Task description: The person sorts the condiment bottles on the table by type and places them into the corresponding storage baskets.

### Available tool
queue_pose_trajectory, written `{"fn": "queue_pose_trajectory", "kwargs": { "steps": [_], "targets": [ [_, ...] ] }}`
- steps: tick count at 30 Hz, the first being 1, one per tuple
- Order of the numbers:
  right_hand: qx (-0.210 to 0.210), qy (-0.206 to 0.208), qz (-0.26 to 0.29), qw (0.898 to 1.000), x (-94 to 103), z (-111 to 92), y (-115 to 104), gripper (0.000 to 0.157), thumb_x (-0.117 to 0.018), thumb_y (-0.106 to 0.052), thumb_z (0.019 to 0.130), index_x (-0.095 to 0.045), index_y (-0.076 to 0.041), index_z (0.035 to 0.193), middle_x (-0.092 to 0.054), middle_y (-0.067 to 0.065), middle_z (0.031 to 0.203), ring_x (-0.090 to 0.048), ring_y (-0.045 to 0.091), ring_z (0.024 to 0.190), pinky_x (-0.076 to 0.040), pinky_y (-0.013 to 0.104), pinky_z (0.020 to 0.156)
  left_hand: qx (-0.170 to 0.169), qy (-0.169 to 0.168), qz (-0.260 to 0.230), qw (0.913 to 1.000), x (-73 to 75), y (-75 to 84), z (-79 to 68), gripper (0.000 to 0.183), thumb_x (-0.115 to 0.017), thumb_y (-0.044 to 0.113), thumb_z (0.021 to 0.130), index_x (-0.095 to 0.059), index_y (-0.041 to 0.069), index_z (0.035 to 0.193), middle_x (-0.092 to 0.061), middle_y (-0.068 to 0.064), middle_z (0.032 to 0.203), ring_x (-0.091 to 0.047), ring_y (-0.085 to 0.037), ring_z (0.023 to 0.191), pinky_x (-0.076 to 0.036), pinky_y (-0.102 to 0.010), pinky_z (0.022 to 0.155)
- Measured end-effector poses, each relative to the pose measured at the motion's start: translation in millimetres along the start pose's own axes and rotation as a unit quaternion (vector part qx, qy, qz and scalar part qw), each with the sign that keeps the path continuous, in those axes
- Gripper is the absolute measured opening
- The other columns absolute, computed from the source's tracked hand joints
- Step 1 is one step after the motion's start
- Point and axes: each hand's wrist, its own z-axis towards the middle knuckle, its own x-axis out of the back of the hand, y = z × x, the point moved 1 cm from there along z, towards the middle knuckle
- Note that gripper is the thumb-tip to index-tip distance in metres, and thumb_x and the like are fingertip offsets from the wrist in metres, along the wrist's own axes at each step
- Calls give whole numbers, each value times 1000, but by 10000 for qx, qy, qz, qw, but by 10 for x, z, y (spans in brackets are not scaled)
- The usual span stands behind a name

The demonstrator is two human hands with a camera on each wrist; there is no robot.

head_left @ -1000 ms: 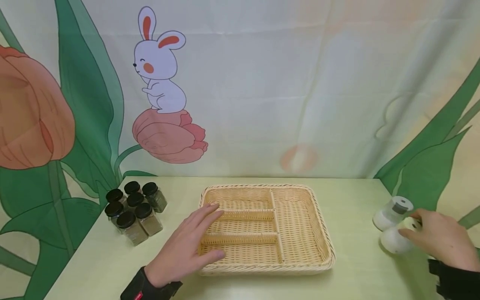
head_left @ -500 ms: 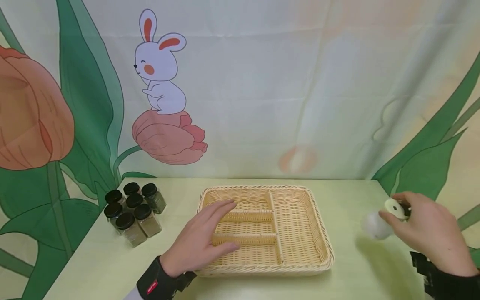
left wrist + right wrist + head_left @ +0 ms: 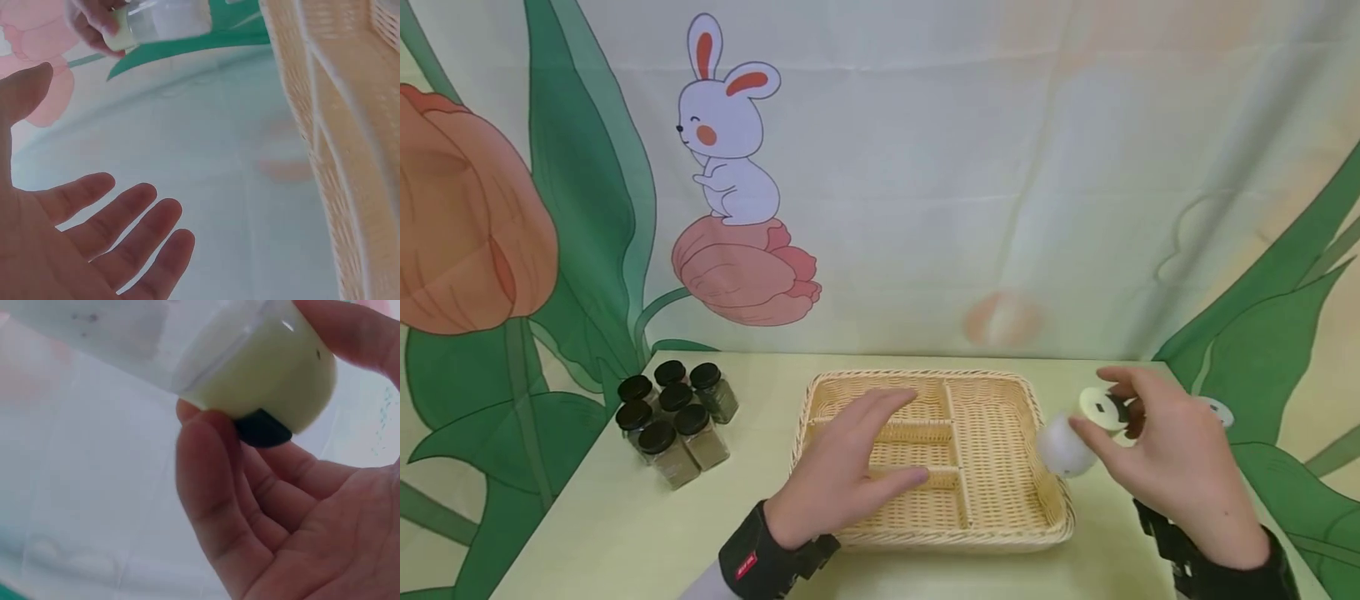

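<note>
My right hand (image 3: 1172,450) grips a seasoning shaker (image 3: 1066,446) by its pale yellow-green cap, just over the right rim of the wicker basket (image 3: 1000,537). The shaker is clear with white contents and tilts, its base pointing left. Close up in the right wrist view, thumb and fingers pinch the cap (image 3: 275,375), which has a dark green tab. My left hand (image 3: 853,467) hovers over the basket's left compartments, fingers spread and holding nothing. The left wrist view shows its palm (image 3: 37,244) and separate fingers beside the basket wall (image 3: 312,144).
Several spice jars with black lids (image 3: 673,417) stand grouped at the table's left. Behind my right hand the top of another shaker (image 3: 1217,410) shows, mostly hidden. Wicker dividers (image 3: 955,442) split the basket into a wide right section and smaller left ones. A printed curtain (image 3: 925,183) hangs behind the table.
My right hand has lifted the shaker from beside the other one at the right and carried it left to the basket's edge. The left hand has shifted right over the basket.
</note>
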Motion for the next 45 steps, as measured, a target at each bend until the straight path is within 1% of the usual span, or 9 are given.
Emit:
{"fn": "queue_pose_trajectory", "kwargs": {
  "steps": [8,12,17,22,27,30,35,40,45],
  "targets": [
    [430,-46,361,9984,-199,38,-487,57,-84,-36,72,-64,-10,119,-60,-7,84,-46,7,65,-41,25,58,-60,119,-298,9995,-134,266,188,77,-64,61,85,-43,26,150,-47,13,145,-43,-2,132,-45,-33,102],
    [666,38,647,9957,-306,24,-643,58,-85,-35,72,-64,-10,120,-57,-9,84,-44,5,64,-41,23,57,-106,211,-456,9987,-195,372,247,78,-65,60,84,-44,24,150,-51,12,141,-49,-3,125,-48,-30,96],
    [802,166,970,9919,-410,-27,-774,60,-86,-35,71,-63,-9,121,-56,-11,84,-43,2,64,-41,20,56,-191,396,-567,9974,-251,465,271,76,-68,54,84,-46,20,148,-52,10,137,-51,-5,118,-47,-25,94],
    [850,270,1202,9887,-495,-72,-860,58,-86,-33,70,-63,-11,119,-53,-13,81,-42,1,64,-40,19,54,-358,559,-526,9964,-291,480,262,69,-74,38,82,-51,13,142,-56,6,129,-55,-9,112,-47,-22,92],
    [879,366,1252,9875,-563,-95,-920,57,-86,-33,70,-63,-11,117,-52,-13,81,-41,-1,64,-39,18,54,-416,671,-559,9953,-315,453,262,63,-75,26,77,-56,9,135,-59,4,122,-57,-11,108,-47,-20,91],
    [826,401,1242,9880,-589,-101,-943,57,-86,-32,69,-63,-10,117,-53,-12,81,-41,-1,63,-39,18,54,-406,674,-549,9954,-324,440,269,59,-74,24,76,-57,11,131,-58,7,116,-56,-8,106,-47,-19,90],
    [686,355,1205,9897,-620,-114,-962,58,-86,-33,69,-63,-9,116,-53,-12,81,-42,-1,62,-40,19,53,-332,661,-641,9952,-357,436,272,47,-74,23,76,-59,13,120,-56,11,107,-54,-1,99,-50,-21,82],
    [639,349,1217,9899,-642,-112,-969,59,-86,-34,70,-62,-9,117,-53,-11,82,-42,-1,63,-40,19,54,-287,765,-674,9944,-371,432,275,39,-75,23,75,-58,16,109,-55,12,100,-53,0,93,-48,-19,76],
    [684,400,1263,9888,-661,-103,-967,59,-86,-31,69,-61,-8,117,-53,-10,83,-43,-1,62,-40,19,53,-239,782,-693,9942,-356,443,278,36,-75,21,76,-57,16,106,-55,12,98,-54,0,92,-48,-19,76]
  ]
}}
